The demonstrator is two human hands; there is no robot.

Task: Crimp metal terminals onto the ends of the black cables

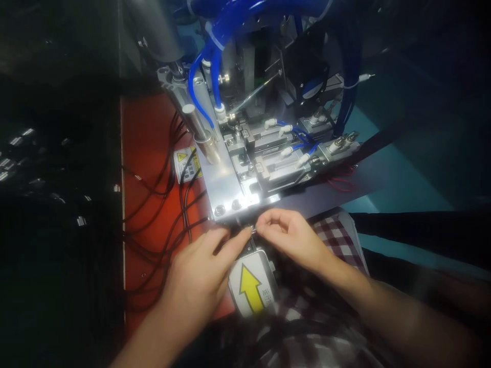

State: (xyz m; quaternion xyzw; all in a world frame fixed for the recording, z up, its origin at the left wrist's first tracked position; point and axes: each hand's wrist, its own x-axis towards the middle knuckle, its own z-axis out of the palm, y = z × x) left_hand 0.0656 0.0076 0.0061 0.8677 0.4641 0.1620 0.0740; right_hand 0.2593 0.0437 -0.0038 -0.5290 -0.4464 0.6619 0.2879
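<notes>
At the front edge of a machine, my two hands meet over a small shiny part (252, 230), too small to name. My left hand (201, 263) is closed, its thumb stretched to that part and its other fingers curled, partly hidden at the metal plate (222, 191). My right hand (295, 237) comes from the other side in a closed pinch, fingertips against the same spot. What each hand pinches cannot be made out. Just below them is a white box with a yellow arrow (251, 289).
Pneumatic cylinders (284, 171) with white fittings and blue hoses (218, 36) fill the machine behind my hands. A metal post (203, 135) rises from the plate. Black cables (184, 204) run over the red surface (143, 133), beside a warning label (187, 164).
</notes>
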